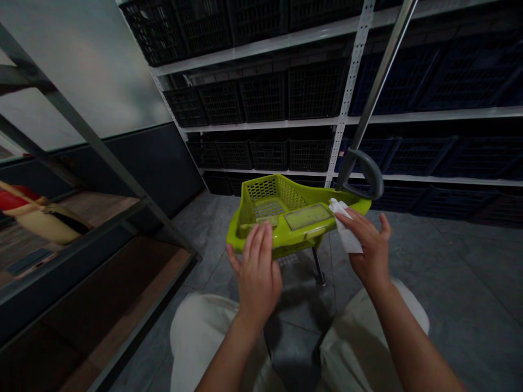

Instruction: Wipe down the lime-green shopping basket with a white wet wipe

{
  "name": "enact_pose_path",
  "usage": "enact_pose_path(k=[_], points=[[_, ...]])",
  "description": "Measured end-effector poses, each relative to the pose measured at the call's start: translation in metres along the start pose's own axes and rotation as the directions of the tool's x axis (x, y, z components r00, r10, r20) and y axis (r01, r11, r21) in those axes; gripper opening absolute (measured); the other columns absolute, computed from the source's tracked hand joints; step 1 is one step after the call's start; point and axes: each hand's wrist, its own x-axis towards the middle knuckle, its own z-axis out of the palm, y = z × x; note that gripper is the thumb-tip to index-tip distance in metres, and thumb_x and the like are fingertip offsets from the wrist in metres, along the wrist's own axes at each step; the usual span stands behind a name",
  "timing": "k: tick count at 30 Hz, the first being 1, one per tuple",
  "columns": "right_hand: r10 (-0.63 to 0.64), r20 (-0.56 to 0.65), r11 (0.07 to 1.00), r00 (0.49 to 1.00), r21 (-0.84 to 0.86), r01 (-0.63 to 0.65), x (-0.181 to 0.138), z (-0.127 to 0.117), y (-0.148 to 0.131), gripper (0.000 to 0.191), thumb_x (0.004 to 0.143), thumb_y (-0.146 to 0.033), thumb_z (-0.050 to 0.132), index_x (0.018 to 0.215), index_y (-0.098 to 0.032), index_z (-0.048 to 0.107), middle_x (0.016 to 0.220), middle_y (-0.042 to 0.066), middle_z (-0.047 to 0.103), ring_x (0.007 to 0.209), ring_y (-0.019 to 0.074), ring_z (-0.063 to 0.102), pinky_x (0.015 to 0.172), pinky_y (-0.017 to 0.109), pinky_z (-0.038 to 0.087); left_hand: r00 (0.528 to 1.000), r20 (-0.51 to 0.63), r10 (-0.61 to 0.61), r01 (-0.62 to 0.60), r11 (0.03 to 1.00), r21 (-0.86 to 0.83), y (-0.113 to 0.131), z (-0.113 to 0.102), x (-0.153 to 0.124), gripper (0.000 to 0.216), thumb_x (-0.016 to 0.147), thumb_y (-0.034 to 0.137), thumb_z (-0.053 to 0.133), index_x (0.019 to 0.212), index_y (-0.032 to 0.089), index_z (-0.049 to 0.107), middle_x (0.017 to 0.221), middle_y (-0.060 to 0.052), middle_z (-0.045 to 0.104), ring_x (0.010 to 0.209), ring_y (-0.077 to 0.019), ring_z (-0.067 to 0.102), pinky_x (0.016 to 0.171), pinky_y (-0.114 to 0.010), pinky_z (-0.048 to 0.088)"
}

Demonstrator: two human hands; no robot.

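Wiping step, I reckon: right hand (370, 245) pinches tissue (349, 238) against the basket (294, 234), left hand (259, 272) loose on its near-left corner. Next stroke probably needs steadying.

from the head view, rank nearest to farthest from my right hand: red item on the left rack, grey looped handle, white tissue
1. White tissue: held in the right hand.
2. Grey looped handle: just beyond that hand, at the basket's right end.
3. Red item: far left, on the rack.
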Motion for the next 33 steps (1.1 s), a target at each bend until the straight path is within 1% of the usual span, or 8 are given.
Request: enact_pose_path(k=[4,8,12,16,19,22,26,33], points=[[0.025,-0.018,1.000,1.000,0.015,-0.025,-0.002,-0.002,-0.001,0.037,0.093,-0.024,0.047,0.127,-0.031,0.060,0.134,0.005,0.064,0.125,0.0240,0.060,0.119,0.052,0.013,0.993,0.113,0.028,-0.034,0.998,0.049,0.019,0.005,-0.001,0.074,0.079,0.008,0.047,0.152,0.015,0.033,0.150,-0.010,0.050,0.141,-0.0263,0.043,0.122,-0.045,-0.010],[0.100,0.038,0.993,0.994,0.055,-0.102,0.005,-0.008,-0.003,0.048,0.086,-0.015,0.043,0.127,-0.032,0.060,0.134,0.004,0.065,0.125,0.0250,0.060,0.119,0.058,0.008,0.992,0.113,0.059,-0.066,0.996,0.063,0.015,0.008,-0.002,0.069,0.080,0.008,0.050,0.148,0.014,0.038,0.148,-0.010,0.052,0.136,-0.0251,0.048,0.124,-0.041,0.000],[0.182,0.091,0.974,0.979,0.119,-0.192,0.014,-0.003,-0.034,0.064,0.071,-0.007,0.038,0.128,-0.029,0.059,0.136,0.004,0.063,0.130,0.0261,0.056,0.117,0.064,0.003,0.989,0.117,0.084,-0.091,0.994,0.056,0.012,0.009,-0.002,0.067,0.081,0.009,0.050,0.148,0.012,0.038,0.148,-0.011,0.052,0.138,-0.0251,0.046,0.123,-0.041,0.011],[-0.053,0.263,0.988,0.963,0.156,0.012,0.014,0.007,-0.084,0.076,0.066,-0.007,0.039,0.139,-0.028,0.047,0.146,0.002,0.054,0.138,0.0223,0.047,0.120,0.056,-0.007,0.986,0.160,0.051,-0.063,0.996,0.070,0.013,0.008,-0.003,0.063,0.084,0.011,0.047,0.147,0.011,0.040,0.149,-0.011,0.050,0.140,-0.0234,0.043,0.123,-0.041,0.014],[-0.168,0.307,0.979,0.937,0.163,0.122,0.013,0.008,-0.088,0.081,0.065,-0.006,0.039,0.143,-0.028,0.042,0.150,0.001,0.050,0.139,0.0194,0.046,0.121,0.051,-0.009,0.985,0.167,0.039,-0.053,0.995,0.082,0.013,0.007,-0.004,0.061,0.085,0.010,0.044,0.146,0.011,0.041,0.149,-0.010,0.050,0.141,-0.0220,0.042,0.123,-0.041,0.015],[-0.108,0.253,0.993,0.961,0.062,0.095,0.015,0.004,-0.055,0.078,0.065,-0.005,0.040,0.139,-0.028,0.048,0.146,0.003,0.054,0.136,0.0216,0.050,0.120,0.054,-0.004,0.983,0.180,0.033,-0.049,0.995,0.085,0.012,0.006,-0.004,0.061,0.086,0.010,0.046,0.147,0.011,0.040,0.151,-0.009,0.049,0.142,-0.0216,0.041,0.123,-0.040,0.015],[0.090,0.107,0.995,0.990,-0.063,-0.084,0.017,0.000,-0.025,0.071,0.067,-0.004,0.040,0.132,-0.027,0.055,0.139,0.005,0.061,0.131,0.0254,0.055,0.118,0.061,0.003,0.982,0.189,0.025,-0.040,0.996,0.074,0.012,0.006,-0.004,0.062,0.085,0.010,0.047,0.147,0.012,0.040,0.152,-0.008,0.048,0.142,-0.0215,0.040,0.123,-0.040,0.015],[-0.192,0.290,0.981,0.938,0.039,0.189,0.004,0.006,-0.076,0.076,0.073,-0.004,0.040,0.146,-0.027,0.039,0.152,0.003,0.047,0.140,0.0192,0.044,0.122,0.048,-0.005,0.983,0.183,0.029,-0.040,0.997,0.059,0.013,0.008,-0.005,0.062,0.086,0.011,0.047,0.147,0.012,0.039,0.152,-0.008,0.048,0.142,-0.0217,0.040,0.123,-0.040,0.014]])
